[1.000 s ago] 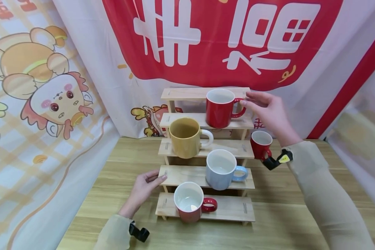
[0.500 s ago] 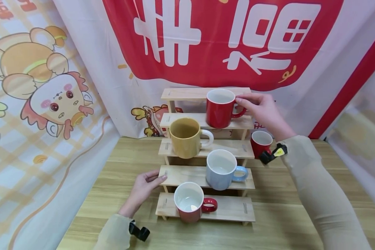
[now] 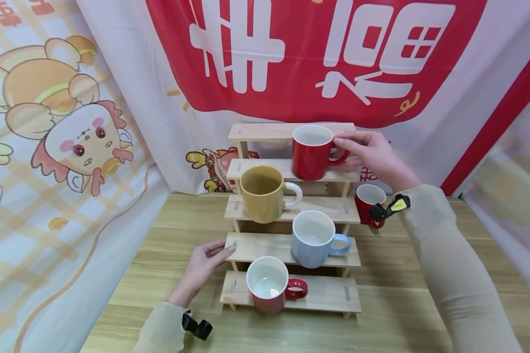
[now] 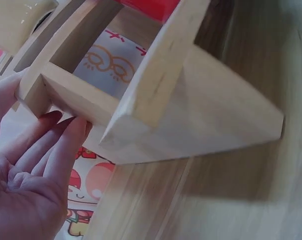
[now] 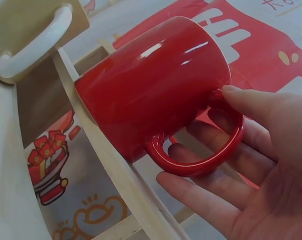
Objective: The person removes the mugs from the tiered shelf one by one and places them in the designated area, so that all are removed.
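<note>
A tiered wooden display rack (image 3: 256, 246) stands on the table, with mugs on its steps. At its left side my left hand (image 3: 205, 262) grips the end of one step, thumb on top and fingers below, as the left wrist view shows. My right hand (image 3: 375, 154) is at the handle of a tall red mug (image 3: 311, 159) on an upper step. In the right wrist view my thumb (image 5: 255, 102) presses the handle's top and the fingers lie behind its loop. The mug stands upright.
Lower on the rack are a yellow mug (image 3: 261, 198) with a white handle, a light blue mug (image 3: 311, 247) and a red mug with a white inside (image 3: 269, 294). Another red mug (image 3: 364, 203) stands right of the rack, under my right forearm. A printed cloth (image 3: 154, 88) hangs close behind.
My right hand has moved left onto the red mug's handle, and its fingers have spread behind the loop. The mug and my left hand have stayed in place.
</note>
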Available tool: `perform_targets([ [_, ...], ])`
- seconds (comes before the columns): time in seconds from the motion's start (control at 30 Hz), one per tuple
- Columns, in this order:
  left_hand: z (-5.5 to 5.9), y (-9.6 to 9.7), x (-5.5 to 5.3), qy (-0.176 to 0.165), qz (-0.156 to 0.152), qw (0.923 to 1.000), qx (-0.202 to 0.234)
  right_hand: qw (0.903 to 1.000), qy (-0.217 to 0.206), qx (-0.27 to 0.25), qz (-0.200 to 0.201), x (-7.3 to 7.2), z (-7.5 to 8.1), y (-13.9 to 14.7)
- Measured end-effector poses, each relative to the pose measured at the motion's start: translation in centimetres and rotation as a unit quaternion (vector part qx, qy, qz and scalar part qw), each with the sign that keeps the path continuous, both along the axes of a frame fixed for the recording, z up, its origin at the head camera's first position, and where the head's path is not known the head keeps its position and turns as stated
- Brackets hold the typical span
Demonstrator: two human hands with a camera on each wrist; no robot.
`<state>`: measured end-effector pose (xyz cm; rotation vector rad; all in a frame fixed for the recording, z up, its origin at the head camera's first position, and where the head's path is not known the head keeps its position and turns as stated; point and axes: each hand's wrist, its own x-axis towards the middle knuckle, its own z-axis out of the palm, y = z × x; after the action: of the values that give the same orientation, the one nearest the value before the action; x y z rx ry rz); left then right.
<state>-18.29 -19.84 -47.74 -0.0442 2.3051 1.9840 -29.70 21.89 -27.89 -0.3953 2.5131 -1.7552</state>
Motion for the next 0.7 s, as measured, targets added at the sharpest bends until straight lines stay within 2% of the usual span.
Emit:
perform_targets([
  [0.3,0.35,0.1,0.22,-0.005,0.04,0.9992,-0.002,0.9998,0.014,0.007,0.011,-0.41,0.03,0.09],
  [0.53,0.26,0.23,0.16,-0.006,0.042,0.999,-0.014,0.9995,0.031,0.009,0.007,-0.39,-0.13,0.37],
  [0.7,0.23,0.13,0.18,0.0,0.044,0.9988,-0.02,0.9988,0.046,0.016,-0.011,0.03,-0.37,0.41],
])
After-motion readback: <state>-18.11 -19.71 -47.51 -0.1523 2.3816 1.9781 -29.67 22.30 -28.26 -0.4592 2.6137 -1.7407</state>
